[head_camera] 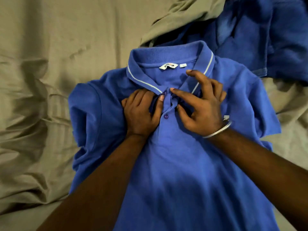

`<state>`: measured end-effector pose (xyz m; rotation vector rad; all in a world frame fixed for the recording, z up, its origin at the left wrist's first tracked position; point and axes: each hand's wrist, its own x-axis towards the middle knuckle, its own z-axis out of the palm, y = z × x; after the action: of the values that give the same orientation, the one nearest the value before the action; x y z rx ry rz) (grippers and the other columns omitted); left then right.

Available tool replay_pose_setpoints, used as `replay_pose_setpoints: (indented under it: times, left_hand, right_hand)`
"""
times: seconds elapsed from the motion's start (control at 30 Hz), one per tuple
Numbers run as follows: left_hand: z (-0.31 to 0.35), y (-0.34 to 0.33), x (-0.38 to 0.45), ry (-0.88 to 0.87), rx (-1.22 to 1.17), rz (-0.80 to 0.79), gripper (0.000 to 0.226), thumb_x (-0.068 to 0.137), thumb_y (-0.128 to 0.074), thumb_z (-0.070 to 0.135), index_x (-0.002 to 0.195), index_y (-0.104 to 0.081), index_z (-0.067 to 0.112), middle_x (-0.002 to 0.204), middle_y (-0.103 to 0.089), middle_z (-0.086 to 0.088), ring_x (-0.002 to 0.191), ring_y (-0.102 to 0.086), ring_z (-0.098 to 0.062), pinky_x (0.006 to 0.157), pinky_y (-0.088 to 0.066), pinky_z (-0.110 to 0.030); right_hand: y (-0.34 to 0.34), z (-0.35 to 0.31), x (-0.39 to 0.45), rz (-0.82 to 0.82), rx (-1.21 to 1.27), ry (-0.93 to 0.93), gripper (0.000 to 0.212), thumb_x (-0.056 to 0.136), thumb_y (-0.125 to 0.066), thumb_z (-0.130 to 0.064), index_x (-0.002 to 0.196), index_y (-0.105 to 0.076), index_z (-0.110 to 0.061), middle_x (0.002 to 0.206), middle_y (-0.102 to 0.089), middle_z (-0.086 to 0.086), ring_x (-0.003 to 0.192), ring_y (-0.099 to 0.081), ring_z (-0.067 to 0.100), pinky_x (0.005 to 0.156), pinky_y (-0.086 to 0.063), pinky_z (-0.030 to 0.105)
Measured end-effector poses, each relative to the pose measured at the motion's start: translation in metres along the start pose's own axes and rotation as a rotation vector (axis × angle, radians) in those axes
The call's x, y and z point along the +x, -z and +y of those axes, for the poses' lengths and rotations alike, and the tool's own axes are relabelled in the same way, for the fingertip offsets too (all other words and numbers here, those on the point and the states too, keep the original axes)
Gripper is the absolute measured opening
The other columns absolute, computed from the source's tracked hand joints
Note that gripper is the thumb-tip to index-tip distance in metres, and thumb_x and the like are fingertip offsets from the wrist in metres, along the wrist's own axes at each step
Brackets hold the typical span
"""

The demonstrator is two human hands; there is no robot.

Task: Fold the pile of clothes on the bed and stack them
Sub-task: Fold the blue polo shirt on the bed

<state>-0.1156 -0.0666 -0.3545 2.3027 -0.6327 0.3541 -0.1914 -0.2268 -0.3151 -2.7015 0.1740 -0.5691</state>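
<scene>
Right now your blue polo shirt (pixel 175 164) lies front-up on the tan bedsheet (pixel 41 80), collar (pixel 145 64) pointing away from you and its hem running off the bottom edge of the view. Both your hands meet at the button placket just under the collar. Your left hand (pixel 141 112) rests on the shirt with its fingers curled, and its thumb and fingers pinch the left edge of the placket beside the top button (pixel 164 93). Your right hand (pixel 201 107) holds the other edge of the placket between thumb and forefinger, while its remaining fingers are raised and spread above the cloth. A silver bangle (pixel 218 130) sits on your right wrist. The second button (pixel 165 116) shows undone below your left thumb. A white label (pixel 168 66) is visible inside the neck. Beyond the collar, at the upper right, darker blue clothes (pixel 266 39) lie in a heap, touching the shirt's shoulder, with an olive garment (pixel 180 22) draped partly over them. The left sleeve (pixel 86 114) is bunched on the sheet.
</scene>
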Motion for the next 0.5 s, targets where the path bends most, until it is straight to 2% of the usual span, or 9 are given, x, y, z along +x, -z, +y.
replay_pose_setpoints:
  times: [0.07,0.13,0.2,0.27,0.37,0.5]
  left_hand:
    - [0.000,-0.001,0.000,-0.022,-0.012,0.003,0.020,0.091,-0.064,0.030,0.076,-0.061,0.017,0.075,-0.061,-0.002,0.076,-0.060,-0.026,0.066,-0.038,-0.037]
    - [-0.001,-0.001,0.000,-0.033,-0.017,0.010,0.017,0.092,-0.064,0.031,0.080,-0.067,0.019,0.078,-0.063,-0.002,0.077,-0.061,-0.027,0.065,-0.040,-0.038]
    - [-0.002,-0.002,0.001,-0.028,-0.021,0.007,0.019,0.092,-0.063,0.032,0.081,-0.070,0.020,0.079,-0.065,-0.002,0.077,-0.062,-0.027,0.065,-0.041,-0.039]
    - [-0.003,-0.002,0.002,-0.018,-0.036,-0.006,0.020,0.093,-0.062,0.033,0.082,-0.071,0.019,0.079,-0.065,-0.001,0.078,-0.062,-0.026,0.065,-0.042,-0.040]
    - [-0.006,-0.003,0.004,-0.008,-0.082,-0.040,0.016,0.091,-0.063,0.031,0.089,-0.075,0.019,0.084,-0.068,0.000,0.080,-0.062,-0.023,0.067,-0.044,-0.040]
    - [-0.009,-0.005,0.004,0.017,-0.128,-0.056,0.010,0.085,-0.069,0.026,0.088,-0.076,0.019,0.084,-0.068,0.002,0.081,-0.062,-0.021,0.066,-0.043,-0.041]
  right_hand:
    - [0.010,0.007,0.012,-0.106,-0.048,0.056,0.022,0.077,-0.068,-0.037,0.099,-0.073,-0.035,0.140,-0.052,-0.009,0.119,-0.044,0.034,0.084,-0.034,0.054]
    - [0.016,0.014,0.026,-0.159,-0.051,0.102,0.015,0.084,-0.066,-0.043,0.093,-0.069,-0.031,0.129,-0.060,-0.014,0.121,-0.045,0.035,0.084,-0.031,0.053]
    - [0.021,0.016,0.038,-0.155,0.013,0.100,0.019,0.090,-0.062,-0.045,0.091,-0.066,-0.027,0.107,-0.066,-0.018,0.109,-0.052,0.031,0.083,-0.033,0.053]
    - [0.021,0.015,0.045,-0.164,0.046,0.114,0.016,0.090,-0.064,-0.041,0.091,-0.066,-0.024,0.088,-0.062,-0.018,0.091,-0.052,0.028,0.077,-0.032,0.048]
    - [0.011,0.014,0.048,-0.199,0.034,0.188,0.016,0.091,-0.062,-0.031,0.101,-0.073,-0.027,0.092,-0.065,-0.011,0.087,-0.047,0.026,0.071,-0.029,0.041]
    - [-0.005,0.016,0.048,-0.142,0.068,0.267,0.019,0.093,-0.058,-0.021,0.098,-0.076,-0.020,0.092,-0.068,-0.002,0.079,-0.045,0.030,0.063,-0.037,0.045]
